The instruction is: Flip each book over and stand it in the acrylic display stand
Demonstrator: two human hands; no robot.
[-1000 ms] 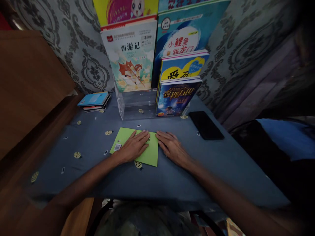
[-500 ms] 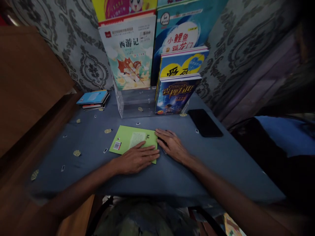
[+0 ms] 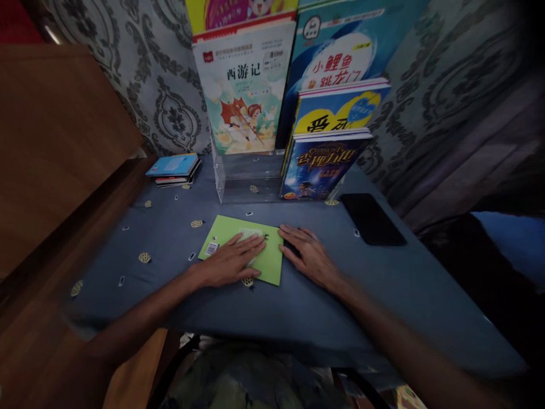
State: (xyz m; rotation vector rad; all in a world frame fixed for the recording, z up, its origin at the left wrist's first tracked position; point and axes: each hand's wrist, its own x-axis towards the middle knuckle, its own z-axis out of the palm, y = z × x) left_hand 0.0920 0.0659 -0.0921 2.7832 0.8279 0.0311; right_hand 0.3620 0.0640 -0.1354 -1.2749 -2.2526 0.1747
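Note:
A thin light-green book (image 3: 269,262) lies flat on the table, its barcode side up. My left hand (image 3: 232,260) rests palm down across its middle and near edge, fingers stretched out and covering part of the printed text. At the book's right edge is my right hand (image 3: 310,257), its fingertips touching that edge. The fingers of my right hand are extended with the thumb apart, and the palm is over the tablecloth.
Behind the book stands a clear acrylic rack (image 3: 242,187) with several upright books, among them a dark-blue one (image 3: 319,167). A black phone (image 3: 373,219) lies to the right. Several small books (image 3: 174,166) are stacked at the back left on the blue-grey tablecloth (image 3: 162,238).
My left hand has slid leftward over the green book, uncovering its right part. My right hand stays at the right edge. The whole view has shifted a little.

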